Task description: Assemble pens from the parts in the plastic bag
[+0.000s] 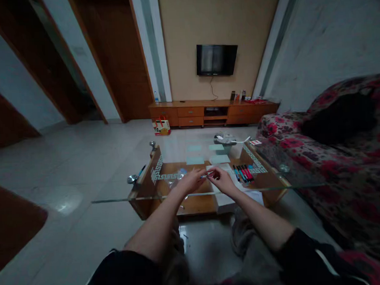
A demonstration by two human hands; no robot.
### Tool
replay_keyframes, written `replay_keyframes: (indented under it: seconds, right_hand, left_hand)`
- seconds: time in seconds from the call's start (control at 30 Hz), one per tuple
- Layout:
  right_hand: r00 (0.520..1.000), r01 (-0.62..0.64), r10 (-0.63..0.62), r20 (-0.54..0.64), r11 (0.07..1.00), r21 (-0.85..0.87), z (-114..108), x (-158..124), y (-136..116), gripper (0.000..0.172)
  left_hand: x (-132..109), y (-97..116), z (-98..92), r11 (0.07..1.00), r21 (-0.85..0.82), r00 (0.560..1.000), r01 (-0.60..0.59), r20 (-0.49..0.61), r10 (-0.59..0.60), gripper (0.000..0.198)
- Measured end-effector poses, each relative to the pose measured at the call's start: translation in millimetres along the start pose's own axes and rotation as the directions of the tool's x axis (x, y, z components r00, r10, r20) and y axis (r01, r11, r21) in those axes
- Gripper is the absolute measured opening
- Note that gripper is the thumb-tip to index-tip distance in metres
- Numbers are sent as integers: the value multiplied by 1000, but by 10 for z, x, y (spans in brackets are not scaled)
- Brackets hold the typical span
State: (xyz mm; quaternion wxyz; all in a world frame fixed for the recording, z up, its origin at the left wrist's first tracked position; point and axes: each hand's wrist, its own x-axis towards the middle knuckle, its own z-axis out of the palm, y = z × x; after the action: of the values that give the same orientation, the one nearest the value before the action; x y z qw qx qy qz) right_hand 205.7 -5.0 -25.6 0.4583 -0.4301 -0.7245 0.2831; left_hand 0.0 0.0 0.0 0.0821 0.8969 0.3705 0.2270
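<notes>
Above a table, left hand and right hand pinch a slim item; pens lie toward the table's right.

- A person's hands above the middle of the tabletop, a row of pens to their right.
- Behind the tabletop, a cabinet, with a television on the wall above.
- On the floor before the cabinet's left end, a bag.
- Right of the tabletop, a sofa.
</notes>
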Motion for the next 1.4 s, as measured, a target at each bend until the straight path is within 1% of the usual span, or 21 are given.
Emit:
replay_keyframes:
  seconds: [0.23, 0.37, 0.43, 0.53, 0.6, 0.7, 0.77, 0.87, 0.97, 1.17, 1.4]
  right_hand:
    - [1000, 8, -8, 20, 1000, 11, 20, -7, -51, 25]
    - [1000, -1, 1, 27, 1000, 3, -31, 6, -69, 32]
    - [999, -35, 34, -33, 999, -40, -104, 30, -59, 35]
    - [980, -115, 93, -177, 987, -114, -255, 72, -6, 34]
    - [970, -143, 110, -218, 979, -143, -355, 91, 56, 33]
    - [963, -169, 117, -242, 964, -208, -468, 97, 177, 28]
    - [967, -191, 129, -221, 938, -290, -511, 86, 268, 24]
    - [983, -186, 165, -85, 875, -447, -533, 56, 396, 19]
    - [981, -159, 192, 13, 845, -510, -525, 25, 491, 17]
    - [974, -148, 217, 64, 823, -549, -492, 8, 549, 19]
    - [979, -123, 194, 65, 811, -572, -472, 29, 534, 16]
  left_hand:
    - [-5, 42, -81, 999, 50, 1000, 9, 16, -10, 22]
    - [-9, 81, -131, 993, 111, 998, 49, 40, -54, 20]
    - [-8, 101, -158, 989, 131, 996, 66, 48, -73, 21]
    - [-8, 131, -203, 987, 142, 995, 71, 53, -79, 21]
    - [-8, 151, -229, 984, 161, 994, 82, 56, -92, 22]
    - [-8, 176, -251, 978, 181, 992, 99, 62, -112, 23]
    - [-9, 185, -255, 979, 180, 991, 100, 67, -114, 23]
    - [-16, 180, -251, 979, 176, 991, 99, 72, -113, 23]
    - [-24, 159, -238, 980, 173, 991, 99, 75, -113, 22]
    - [-28, 137, -216, 981, 174, 992, 87, 74, -101, 21]
    - [-21, 124, -204, 980, 175, 991, 92, 80, -108, 21]
